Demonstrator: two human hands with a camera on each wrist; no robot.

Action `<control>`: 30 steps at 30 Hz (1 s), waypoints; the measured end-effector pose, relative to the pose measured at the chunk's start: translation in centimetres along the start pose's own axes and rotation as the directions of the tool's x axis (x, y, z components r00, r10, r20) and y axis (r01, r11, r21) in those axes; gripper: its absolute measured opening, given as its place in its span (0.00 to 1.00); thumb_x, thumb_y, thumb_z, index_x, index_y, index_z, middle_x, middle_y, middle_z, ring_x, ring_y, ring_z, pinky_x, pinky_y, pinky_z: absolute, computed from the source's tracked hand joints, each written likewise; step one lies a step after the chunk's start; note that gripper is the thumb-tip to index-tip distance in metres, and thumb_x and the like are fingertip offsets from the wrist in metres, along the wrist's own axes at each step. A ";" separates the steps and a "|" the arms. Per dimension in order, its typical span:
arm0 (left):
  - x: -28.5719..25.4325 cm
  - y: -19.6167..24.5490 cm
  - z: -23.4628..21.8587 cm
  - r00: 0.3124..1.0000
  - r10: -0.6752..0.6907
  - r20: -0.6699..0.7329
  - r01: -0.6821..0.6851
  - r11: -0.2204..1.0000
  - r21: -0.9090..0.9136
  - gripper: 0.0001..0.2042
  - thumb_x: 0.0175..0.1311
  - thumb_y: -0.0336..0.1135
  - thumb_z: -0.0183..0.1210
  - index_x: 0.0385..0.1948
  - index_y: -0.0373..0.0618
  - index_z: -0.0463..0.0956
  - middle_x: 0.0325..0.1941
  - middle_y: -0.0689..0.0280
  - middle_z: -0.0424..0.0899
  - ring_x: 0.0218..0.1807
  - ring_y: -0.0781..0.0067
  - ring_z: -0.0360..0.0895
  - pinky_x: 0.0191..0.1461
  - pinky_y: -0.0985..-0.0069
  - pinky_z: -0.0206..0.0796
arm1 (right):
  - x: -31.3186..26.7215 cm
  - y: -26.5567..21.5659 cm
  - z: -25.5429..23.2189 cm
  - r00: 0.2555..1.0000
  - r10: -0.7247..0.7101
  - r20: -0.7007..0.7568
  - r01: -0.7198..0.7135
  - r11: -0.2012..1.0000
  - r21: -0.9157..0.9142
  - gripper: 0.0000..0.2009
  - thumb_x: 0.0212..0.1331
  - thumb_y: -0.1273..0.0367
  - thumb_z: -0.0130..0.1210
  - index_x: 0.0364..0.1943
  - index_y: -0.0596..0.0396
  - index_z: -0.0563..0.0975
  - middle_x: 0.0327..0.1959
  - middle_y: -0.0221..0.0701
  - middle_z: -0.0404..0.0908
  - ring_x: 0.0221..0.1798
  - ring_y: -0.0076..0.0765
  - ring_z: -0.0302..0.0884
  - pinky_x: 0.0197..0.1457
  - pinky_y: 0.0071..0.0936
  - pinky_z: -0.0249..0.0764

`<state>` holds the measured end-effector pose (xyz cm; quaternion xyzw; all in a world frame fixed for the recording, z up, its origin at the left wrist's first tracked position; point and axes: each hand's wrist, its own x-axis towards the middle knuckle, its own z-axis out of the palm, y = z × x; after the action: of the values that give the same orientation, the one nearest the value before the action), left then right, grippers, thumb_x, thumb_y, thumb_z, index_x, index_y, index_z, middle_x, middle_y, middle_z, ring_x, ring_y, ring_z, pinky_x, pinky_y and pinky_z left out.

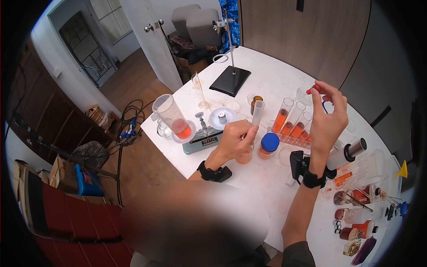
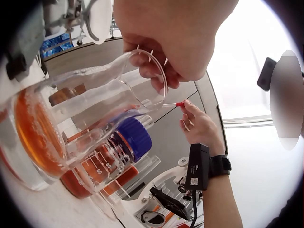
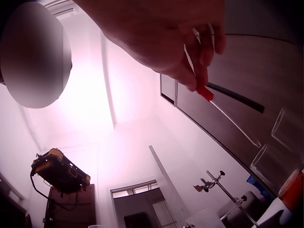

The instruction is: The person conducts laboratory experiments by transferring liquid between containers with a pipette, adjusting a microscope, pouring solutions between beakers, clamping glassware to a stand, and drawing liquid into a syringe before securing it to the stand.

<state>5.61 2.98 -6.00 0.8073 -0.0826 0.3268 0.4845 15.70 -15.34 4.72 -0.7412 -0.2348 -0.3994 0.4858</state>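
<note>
My left hand [image 1: 238,140] grips a clear, narrow tube [image 1: 258,113] upright with curled fingers. Just below that hand stands a glass flask [image 2: 90,90] with orange liquid in its bottom. Beside it is a blue-capped bottle [image 1: 268,144], also holding orange liquid and bearing graduation marks in the left wrist view. My right hand [image 1: 329,115], raised over the far end of the test tubes, pinches the red rubber bulb [image 3: 205,93] of a glass dropper [image 3: 237,124]. The dropper's tip slants down near the rims of the test tubes [image 1: 281,118], several of which contain orange liquid.
A balance [image 1: 202,142] stands at left, with a plastic beaker [image 1: 171,113] of red-orange liquid on one pan and a metal weight [image 1: 221,117] on the other. Behind are a ring stand [image 1: 230,80] and a brown bottle [image 1: 256,103]. A microscope [image 1: 347,153] and several jars line the right edge.
</note>
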 end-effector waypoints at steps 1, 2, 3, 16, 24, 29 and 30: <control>0.0 0.0 0.0 1.000 0.000 0.001 0.000 1.000 0.000 0.17 0.70 0.30 0.57 0.17 0.36 0.77 0.16 0.62 0.78 0.18 0.70 0.72 0.24 0.71 0.60 | -0.1 0.2 0.2 1.000 0.007 0.008 -0.007 1.000 -0.001 0.07 0.58 0.75 0.66 0.40 0.52 0.86 0.35 0.26 0.87 0.42 0.27 0.75 0.48 0.28 0.73; 0.0 0.0 0.0 1.000 -0.002 0.004 0.002 1.000 0.005 0.17 0.70 0.30 0.57 0.17 0.36 0.77 0.16 0.62 0.78 0.18 0.70 0.72 0.24 0.71 0.60 | -0.1 0.3 0.4 1.000 0.007 0.007 -0.007 1.000 -0.001 0.07 0.58 0.75 0.66 0.40 0.52 0.86 0.35 0.26 0.87 0.42 0.27 0.75 0.48 0.28 0.73; 0.0 0.0 0.0 1.000 -0.006 0.008 0.006 1.000 0.011 0.17 0.70 0.30 0.56 0.17 0.36 0.77 0.16 0.62 0.78 0.18 0.70 0.72 0.24 0.71 0.60 | -0.2 0.4 0.6 1.000 -0.005 0.011 0.005 1.000 -0.001 0.07 0.58 0.75 0.66 0.40 0.52 0.87 0.34 0.26 0.87 0.41 0.28 0.75 0.47 0.28 0.73; 0.0 0.0 0.1 1.000 0.006 0.012 -0.006 1.000 0.009 0.17 0.70 0.31 0.57 0.17 0.36 0.76 0.16 0.63 0.77 0.18 0.71 0.72 0.24 0.71 0.60 | -1.1 1.6 2.5 0.990 -0.015 0.140 0.015 1.000 -0.001 0.06 0.57 0.74 0.67 0.38 0.52 0.88 0.33 0.28 0.86 0.41 0.31 0.75 0.45 0.29 0.74; 0.0 0.1 0.2 1.000 0.008 0.008 -0.008 1.000 0.012 0.19 0.71 0.28 0.54 0.13 0.38 0.74 0.15 0.65 0.75 0.18 0.74 0.70 0.24 0.73 0.59 | -0.9 0.5 1.8 0.991 0.037 0.126 -0.031 0.999 -0.044 0.08 0.58 0.74 0.66 0.42 0.50 0.87 0.35 0.26 0.87 0.42 0.30 0.76 0.46 0.29 0.74; 0.1 0.1 0.2 1.000 0.006 0.014 -0.006 1.000 0.010 0.20 0.71 0.28 0.54 0.13 0.38 0.74 0.15 0.65 0.75 0.18 0.74 0.70 0.24 0.73 0.59 | -0.4 -0.3 0.9 0.997 0.013 0.074 -0.010 0.999 -0.039 0.09 0.58 0.74 0.66 0.43 0.49 0.87 0.35 0.26 0.87 0.42 0.29 0.76 0.46 0.29 0.73; 0.1 0.1 0.2 1.000 0.005 0.014 -0.006 1.000 0.007 0.20 0.71 0.29 0.54 0.13 0.38 0.74 0.15 0.66 0.75 0.18 0.75 0.70 0.24 0.73 0.58 | -0.4 -0.4 0.7 0.998 0.009 0.069 -0.007 0.999 -0.035 0.09 0.59 0.74 0.66 0.44 0.49 0.87 0.36 0.26 0.87 0.42 0.28 0.76 0.47 0.29 0.73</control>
<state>5.69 2.75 -5.92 0.8110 -0.0871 0.3228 0.4802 15.44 -14.54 4.49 -0.7638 -0.2415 -0.3758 0.4659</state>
